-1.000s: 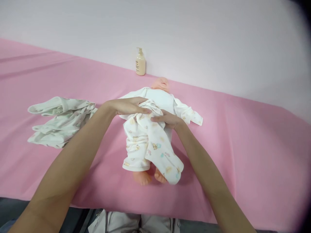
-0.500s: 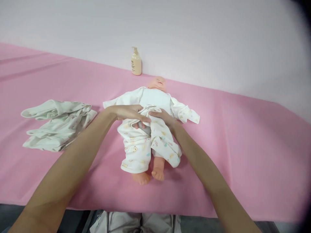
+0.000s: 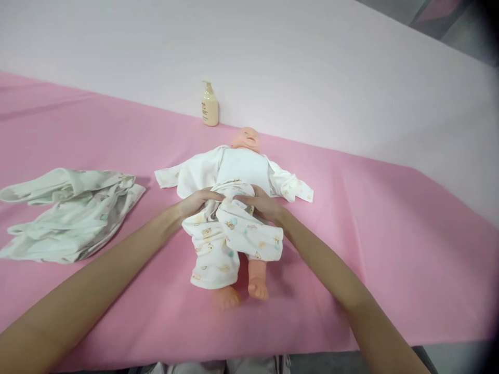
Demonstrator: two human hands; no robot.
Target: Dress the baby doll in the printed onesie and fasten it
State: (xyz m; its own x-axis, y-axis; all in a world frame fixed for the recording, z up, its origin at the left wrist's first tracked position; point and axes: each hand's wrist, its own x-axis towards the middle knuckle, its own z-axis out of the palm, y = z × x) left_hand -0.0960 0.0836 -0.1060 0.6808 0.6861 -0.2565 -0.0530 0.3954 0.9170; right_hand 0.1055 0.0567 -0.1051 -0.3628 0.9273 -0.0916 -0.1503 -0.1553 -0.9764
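A baby doll lies on its back with its head toward the wall, its arms spread in white printed sleeves. White baby pants with small printed figures cover its leg on the left. The other pant leg lies loose across the doll's leg on the right, and both feet show bare. My left hand grips the waistband from the left side. From the right, my right hand holds the bunched waistband, thumb on top. Some of my fingers are hidden under the cloth.
A crumpled pile of pale printed baby clothes lies at the left. Beyond the doll's head, a cream pump bottle stands against the white wall. A pink cover spreads over the table, its front edge near my lap.
My hands have brought the waistband together over the doll's belly, covering the gap there. The loose pant leg has swung up and outward to the right. The camera view has shifted slightly.
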